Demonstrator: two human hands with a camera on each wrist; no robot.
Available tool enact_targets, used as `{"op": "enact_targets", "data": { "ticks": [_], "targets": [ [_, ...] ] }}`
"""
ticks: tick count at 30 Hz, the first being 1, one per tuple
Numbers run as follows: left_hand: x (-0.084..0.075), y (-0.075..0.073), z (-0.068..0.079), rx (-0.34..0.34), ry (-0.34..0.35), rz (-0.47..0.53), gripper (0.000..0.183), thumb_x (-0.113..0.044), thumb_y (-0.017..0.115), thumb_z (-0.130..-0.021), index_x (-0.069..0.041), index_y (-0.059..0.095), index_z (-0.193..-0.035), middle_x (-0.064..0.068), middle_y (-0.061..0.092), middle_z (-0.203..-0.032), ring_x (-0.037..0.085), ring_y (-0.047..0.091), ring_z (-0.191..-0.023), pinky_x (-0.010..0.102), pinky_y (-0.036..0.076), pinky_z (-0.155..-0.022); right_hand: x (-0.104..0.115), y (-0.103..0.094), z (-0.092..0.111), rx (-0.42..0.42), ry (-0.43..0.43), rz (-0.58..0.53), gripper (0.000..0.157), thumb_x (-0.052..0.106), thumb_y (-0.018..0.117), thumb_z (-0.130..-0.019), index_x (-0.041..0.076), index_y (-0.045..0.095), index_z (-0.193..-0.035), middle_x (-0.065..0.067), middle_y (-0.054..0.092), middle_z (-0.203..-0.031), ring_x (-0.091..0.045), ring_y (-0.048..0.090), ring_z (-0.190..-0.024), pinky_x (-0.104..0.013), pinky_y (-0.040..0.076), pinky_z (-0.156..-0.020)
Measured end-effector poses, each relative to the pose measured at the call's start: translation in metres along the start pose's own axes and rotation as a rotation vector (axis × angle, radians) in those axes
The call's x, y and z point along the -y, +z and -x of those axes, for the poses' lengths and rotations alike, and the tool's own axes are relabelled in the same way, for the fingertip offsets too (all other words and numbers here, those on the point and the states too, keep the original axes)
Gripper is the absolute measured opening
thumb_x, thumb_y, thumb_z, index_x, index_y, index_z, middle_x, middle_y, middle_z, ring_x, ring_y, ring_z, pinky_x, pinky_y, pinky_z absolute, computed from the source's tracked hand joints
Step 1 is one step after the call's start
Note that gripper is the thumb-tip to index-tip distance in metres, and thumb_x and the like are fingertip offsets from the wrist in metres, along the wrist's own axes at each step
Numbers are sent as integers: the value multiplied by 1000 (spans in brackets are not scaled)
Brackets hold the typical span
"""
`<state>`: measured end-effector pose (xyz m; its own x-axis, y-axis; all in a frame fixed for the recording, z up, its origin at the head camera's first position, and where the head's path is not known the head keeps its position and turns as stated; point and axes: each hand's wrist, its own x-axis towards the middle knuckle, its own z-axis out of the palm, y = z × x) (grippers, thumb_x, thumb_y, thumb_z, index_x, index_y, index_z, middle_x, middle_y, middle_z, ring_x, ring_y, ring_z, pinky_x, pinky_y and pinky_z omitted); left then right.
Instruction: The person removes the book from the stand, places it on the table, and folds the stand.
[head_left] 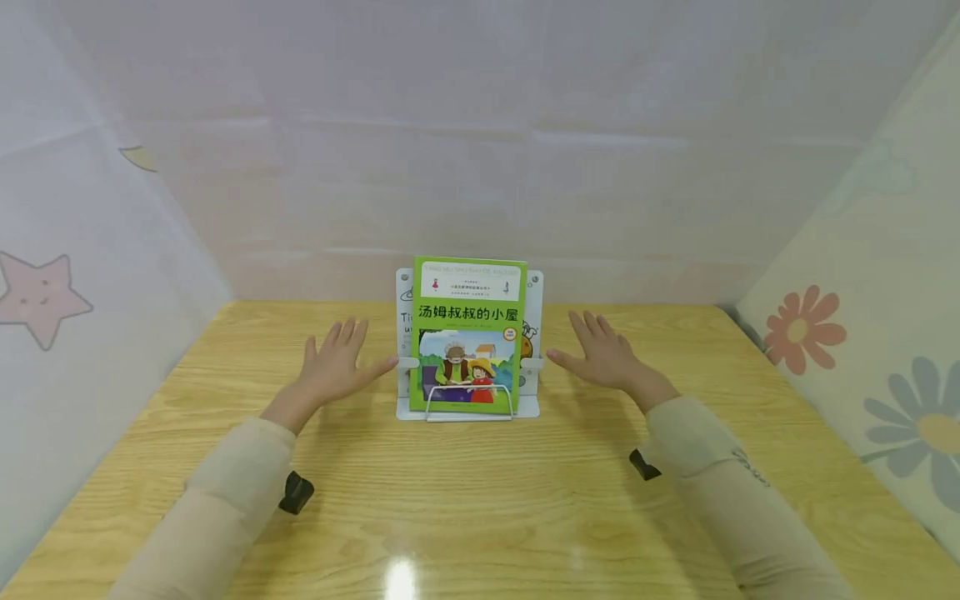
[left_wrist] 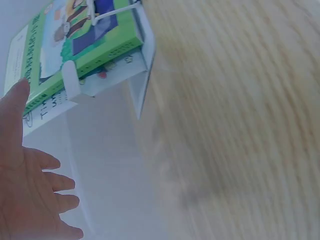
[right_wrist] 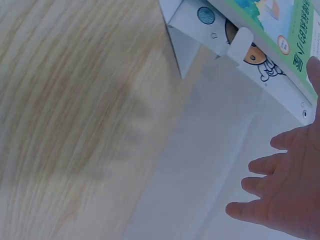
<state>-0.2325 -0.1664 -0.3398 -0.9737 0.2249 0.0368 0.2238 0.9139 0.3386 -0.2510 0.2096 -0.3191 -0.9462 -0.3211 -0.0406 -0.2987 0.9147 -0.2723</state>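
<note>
At the far left we note a printed pink star (head_left: 45, 300). Next comes the left hand (head_left: 333, 368): fingers extended and spread, thumb directed inward at the left clip (head_left: 407, 362) of the white bookstand (head_left: 402, 407). The hand has hold of nothing; we cannot confirm whether its thumb touches the clip.

The white bookstand occupies the centre, toward the rear of the wooden table (head_left: 465, 500). On it rests the green Chinese-language Uncle Tom's Cabin storybook (head_left: 467, 327), set against the printed back panel (head_left: 535, 304). We judge that the panel supports it from behind, while the wire retainer (head_left: 468, 387), crossing the lower cover, stops the foot from sliding forward. The front cover faces us, title right way up, spine on the left; the long axis runs from bottom to top.

Further right, the right clip (head_left: 532, 363) projects at the cover's edge. Beside it, the right hand (head_left: 607, 358) mirrors the left: fingers straight and apart, gripping nothing, thumb directed at the clip, contact again indeterminate. We take this symmetrical placement to leave the cover unobstructed. At the far right we note a printed red flower (head_left: 805, 331).
</note>
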Motion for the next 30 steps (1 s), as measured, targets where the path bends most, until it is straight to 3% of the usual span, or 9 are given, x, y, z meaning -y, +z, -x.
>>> {"op": "enact_targets", "data": {
  "ticks": [6, 12, 22, 30],
  "targets": [
    [-8, -6, -5, -67, 12, 123, 88, -61, 38, -80, 3, 13, -136, 23, 14, -138, 36, 9, -125, 58, 1, -94, 11, -8, -3, -46, -17, -70, 85, 57, 39, -82, 1, 6, -137, -24, 6, -139, -41, 5, -124, -61, 10, -92],
    [-20, -4, -7, -132, 1, 284, 82, -55, 45, -81, -1, 17, -136, 20, 23, -137, 36, 22, -122, 49, 20, -96, 21, -7, -9, -124, -18, -171, 86, 57, 45, -79, 4, 12, -138, -19, 12, -140, -35, 10, -125, -54, 15, -95],
    [-37, 7, -9, -329, -16, 677, 61, -37, 56, -82, -2, 36, -128, 16, 47, -121, 29, 45, -108, 39, 37, -88, 36, 5, -15, -242, 6, -401, 81, 49, 54, -78, 5, 20, -136, -14, 23, -138, -31, 21, -123, -49, 23, -95],
    [-42, 22, -14, -361, -21, 886, 44, -20, 58, -83, 1, 45, -120, 17, 54, -110, 28, 53, -97, 32, 44, -80, 43, 22, -20, -297, 8, -597, 69, 38, 59, -79, 5, 29, -133, -16, 39, -125, -32, 39, -111, -45, 36, -87]
  ]
}}
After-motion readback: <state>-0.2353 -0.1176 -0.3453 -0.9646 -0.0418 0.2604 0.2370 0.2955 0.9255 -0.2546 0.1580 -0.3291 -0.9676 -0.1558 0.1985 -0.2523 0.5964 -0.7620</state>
